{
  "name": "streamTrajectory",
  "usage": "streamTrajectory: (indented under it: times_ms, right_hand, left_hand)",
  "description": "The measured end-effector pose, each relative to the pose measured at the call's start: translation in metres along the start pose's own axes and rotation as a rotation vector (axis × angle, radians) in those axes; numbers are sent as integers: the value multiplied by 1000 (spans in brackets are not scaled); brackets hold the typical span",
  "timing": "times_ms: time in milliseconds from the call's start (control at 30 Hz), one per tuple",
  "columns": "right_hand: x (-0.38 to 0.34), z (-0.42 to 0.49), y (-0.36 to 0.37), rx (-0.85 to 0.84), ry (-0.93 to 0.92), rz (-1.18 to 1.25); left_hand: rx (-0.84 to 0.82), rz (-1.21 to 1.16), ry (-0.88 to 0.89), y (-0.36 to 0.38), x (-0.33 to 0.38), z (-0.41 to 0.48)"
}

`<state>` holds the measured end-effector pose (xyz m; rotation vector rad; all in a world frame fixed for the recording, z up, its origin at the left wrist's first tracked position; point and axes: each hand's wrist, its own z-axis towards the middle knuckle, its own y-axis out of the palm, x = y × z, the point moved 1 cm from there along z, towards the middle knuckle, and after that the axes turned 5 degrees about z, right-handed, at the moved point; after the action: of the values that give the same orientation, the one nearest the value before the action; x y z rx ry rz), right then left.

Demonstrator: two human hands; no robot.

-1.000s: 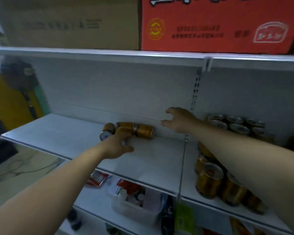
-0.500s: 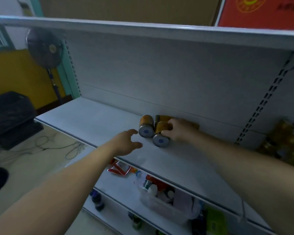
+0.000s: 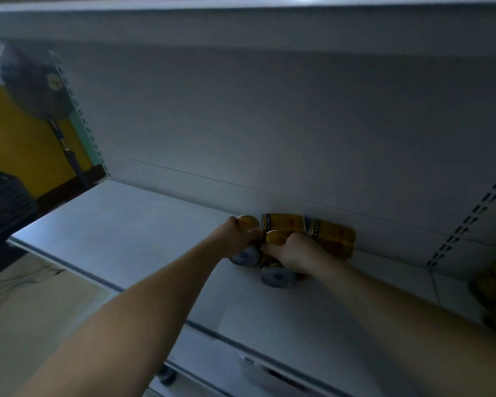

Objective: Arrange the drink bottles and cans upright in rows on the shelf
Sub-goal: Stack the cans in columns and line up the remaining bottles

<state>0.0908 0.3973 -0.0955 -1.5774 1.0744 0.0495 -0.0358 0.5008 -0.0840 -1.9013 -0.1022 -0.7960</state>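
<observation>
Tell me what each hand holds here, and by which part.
Each hand grips a gold can lying on its side on the shelf. The left hand wraps the left can around its body; the right hand wraps the right can likewise.

A standing fan with a dark round grille rises at the far left, its pole running down in front of a yellow wall. Just right of the fan, a pale green upright with a column of slots edges the shelving unit. Below the fan, a dark ribbed object, perhaps a crate, sits at the left border. Pale floor spreads beneath it, with a thin cable lying across it.
</observation>
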Motion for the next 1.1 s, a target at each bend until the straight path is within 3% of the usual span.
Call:
streamTrajectory:
  times_ms: [233,400,533,633,833,1100]
  right_hand:
    - [5,-21,11,189,18,207]
    - [11,-56,31,379,-130,320]
    - [14,-91,47,479,-161,492]
    - [12,-115,55,549,-158,505]
    - [7,-185,30,774,-222,538]
    - [74,-283,-19,1026,-72,652]
  left_hand:
    - [-5,-77,132,0,-28,-4]
    - [30,-282,322,-7,-66,-32]
    - [-48,-463,274,-22,-85,-59]
    - [-20,-406,346,-30,-86,-81]
    - [-89,-524,594,-28,-49,-130]
    - [-208,-589,740,19,42,-205]
